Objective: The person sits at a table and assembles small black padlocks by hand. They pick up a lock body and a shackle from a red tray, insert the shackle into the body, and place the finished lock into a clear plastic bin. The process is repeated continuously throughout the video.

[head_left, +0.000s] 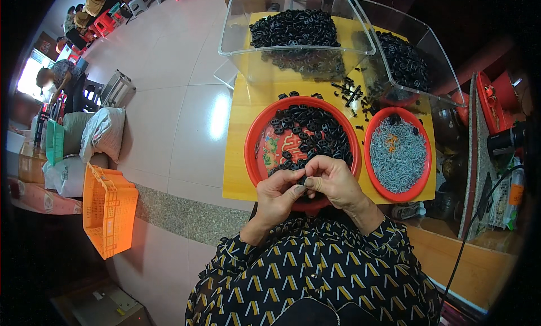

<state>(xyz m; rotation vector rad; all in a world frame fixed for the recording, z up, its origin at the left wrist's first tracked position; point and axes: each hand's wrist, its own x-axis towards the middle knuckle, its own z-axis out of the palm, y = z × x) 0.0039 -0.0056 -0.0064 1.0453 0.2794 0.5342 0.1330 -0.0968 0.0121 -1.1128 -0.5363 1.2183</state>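
Note:
Close together over the near rim of a red round basin (255, 157), my left hand (275, 197) and my right hand (338, 186) are both closed, fingertips pinched and meeting. A small black plastic piece (302, 180) shows between them, mostly hidden by the fingers. Many black oval plastic pieces with holes (321, 128) fill the basin's right and far side, and its printed bottom shows at the left. Just right of it stands a smaller red basin (369, 157) full of grey screws (397, 162), with some orange bits and a few black pieces on top.
Two clear plastic bins (301, 49) (451, 78) of black parts stand at the back of the yellow table (236, 173). Loose black parts (352, 95) lie between bins and basins. An orange crate (110, 213) and white sacks (104, 134) are at the left. Other people (67, 80) work farther off.

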